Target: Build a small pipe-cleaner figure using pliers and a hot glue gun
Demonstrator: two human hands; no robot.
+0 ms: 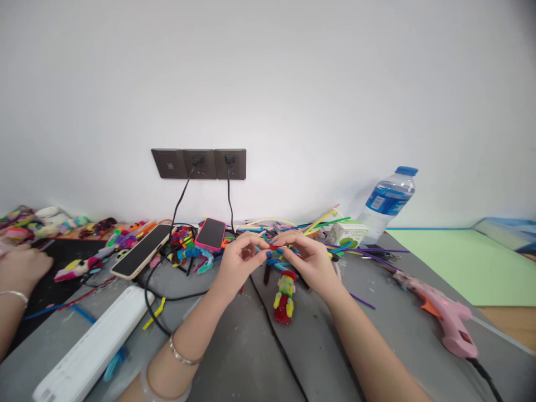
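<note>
My left hand [246, 258] and my right hand [306, 255] meet above the middle of the table, thumbs and fingertips pinched together. Between them both hold a short red pipe cleaner piece [273, 247], mostly covered by the fingers. Just below the hands lies a small pipe cleaner figure [285, 297] in red and yellow with a green band. Blue and dark pipe cleaner bits show behind and under my fingertips.
Around the hands are a white power strip [94, 346], phones [144, 251], black cables [276, 335] and loose pipe cleaners [322, 220]. Rightward are a small box [348, 231], a leaning water bottle [387, 201] and a pink glue gun [446, 318]. Another person's hand [25, 268] is far left.
</note>
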